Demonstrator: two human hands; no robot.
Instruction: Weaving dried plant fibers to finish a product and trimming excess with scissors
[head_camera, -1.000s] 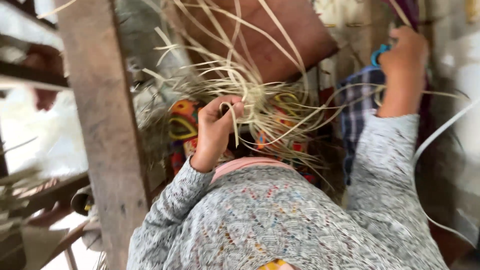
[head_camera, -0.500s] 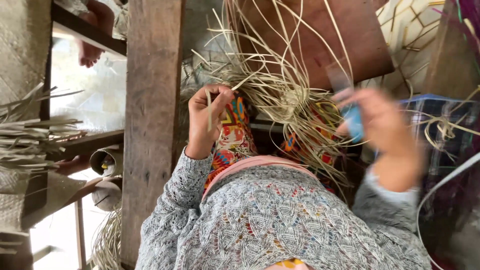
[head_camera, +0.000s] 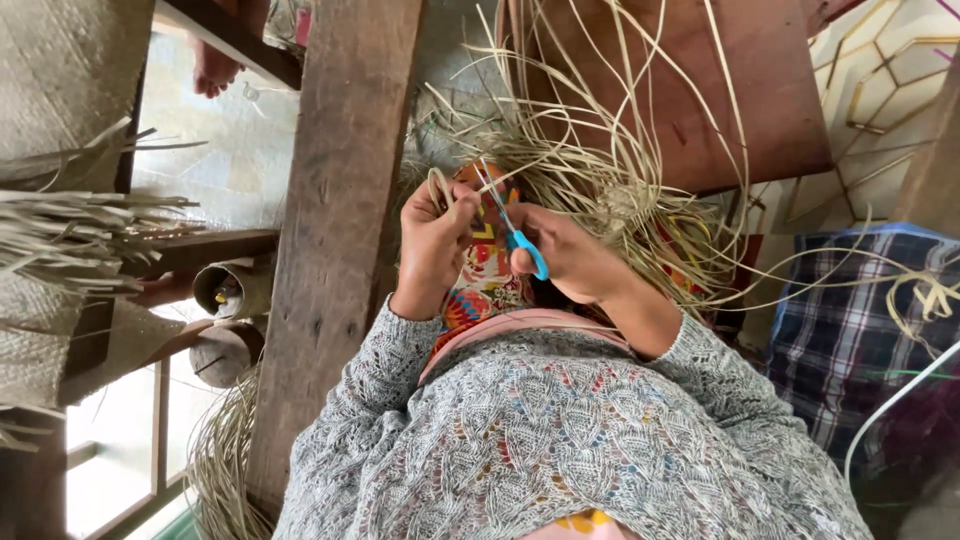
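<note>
My left hand (head_camera: 437, 240) pinches a looped pale straw strip (head_camera: 440, 186) from the loose bundle of straw strips (head_camera: 610, 180) that spreads over my lap. My right hand (head_camera: 572, 255) grips blue-handled scissors (head_camera: 512, 225), whose blades point up and left toward that strip, just beside my left fingers. Both hands meet above a bright patterned cloth (head_camera: 480, 285) on my knees. Grey knitted sleeves (head_camera: 560, 440) cover both my arms.
A thick wooden post (head_camera: 335, 230) stands upright left of my left arm. Woven mat and straw ends (head_camera: 70, 240) lie at far left, with two cut bamboo tubes (head_camera: 228, 320) below. A brown wooden board (head_camera: 700, 80) is behind the straw; plaid cloth (head_camera: 860, 330) lies right.
My right hand came down from the upper right to the middle, bringing the blue scissors up against the strip held by my left hand. The view shifted sideways, so the post moved right in the picture.
</note>
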